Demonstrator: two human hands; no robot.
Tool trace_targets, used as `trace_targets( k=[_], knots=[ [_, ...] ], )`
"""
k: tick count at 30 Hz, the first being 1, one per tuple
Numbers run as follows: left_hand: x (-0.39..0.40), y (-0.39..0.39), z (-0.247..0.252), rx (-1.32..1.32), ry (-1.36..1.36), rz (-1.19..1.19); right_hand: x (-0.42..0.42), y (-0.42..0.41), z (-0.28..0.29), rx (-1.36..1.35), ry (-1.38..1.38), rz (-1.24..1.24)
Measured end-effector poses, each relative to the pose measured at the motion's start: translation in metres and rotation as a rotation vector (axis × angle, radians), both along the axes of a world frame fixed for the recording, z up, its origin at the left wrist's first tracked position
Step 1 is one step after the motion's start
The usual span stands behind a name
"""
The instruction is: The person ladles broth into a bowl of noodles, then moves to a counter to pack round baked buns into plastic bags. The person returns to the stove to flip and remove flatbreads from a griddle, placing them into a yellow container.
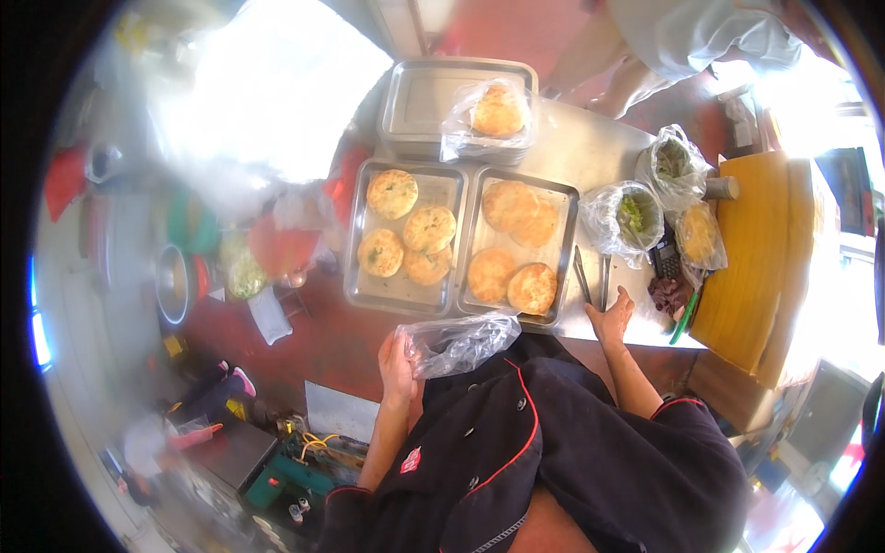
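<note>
A clear plastic bag (460, 345) hangs from my left hand (399, 366), which grips it at one end in front of my dark jacket. My right hand (610, 316) is at the near end of the metal tongs (604, 280), with thumb and fingers apart; whether it touches them is unclear. The tongs lie on the metal table (588, 145), their arms pointing away from me. Left of them, a metal tray (568, 207) holds several browned flatbreads (532, 288). The tray beside it (359, 283) carries several flatbreads with green flecks (392, 194).
A bagged flatbread (499, 110) rests on stacked trays (418, 104) behind. At right stand bag-lined containers of greens (632, 214), a black keypad device (665, 256), a green-handled tool (684, 319) and a yellow-sided box (743, 263). Another person (691, 41) stands beyond the table.
</note>
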State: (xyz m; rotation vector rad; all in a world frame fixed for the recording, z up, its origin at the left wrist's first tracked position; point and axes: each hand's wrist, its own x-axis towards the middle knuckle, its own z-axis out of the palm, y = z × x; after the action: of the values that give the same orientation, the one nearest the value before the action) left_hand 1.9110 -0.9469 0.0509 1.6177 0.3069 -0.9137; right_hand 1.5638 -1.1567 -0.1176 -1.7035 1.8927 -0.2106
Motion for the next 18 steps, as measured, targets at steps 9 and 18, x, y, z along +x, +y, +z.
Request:
trace_targets(
  k=[9, 18],
  knots=[
    [-0.012, -0.114, -0.006, -0.34, 0.258, -0.22, -0.014, -0.018, -0.042, 0.185, -0.037, -0.022],
    [-0.109, -0.248, -0.136, -0.329, 0.108, -0.745, -0.076, 0.055, -0.013, 0.321, -0.597, -0.494]
  ],
)
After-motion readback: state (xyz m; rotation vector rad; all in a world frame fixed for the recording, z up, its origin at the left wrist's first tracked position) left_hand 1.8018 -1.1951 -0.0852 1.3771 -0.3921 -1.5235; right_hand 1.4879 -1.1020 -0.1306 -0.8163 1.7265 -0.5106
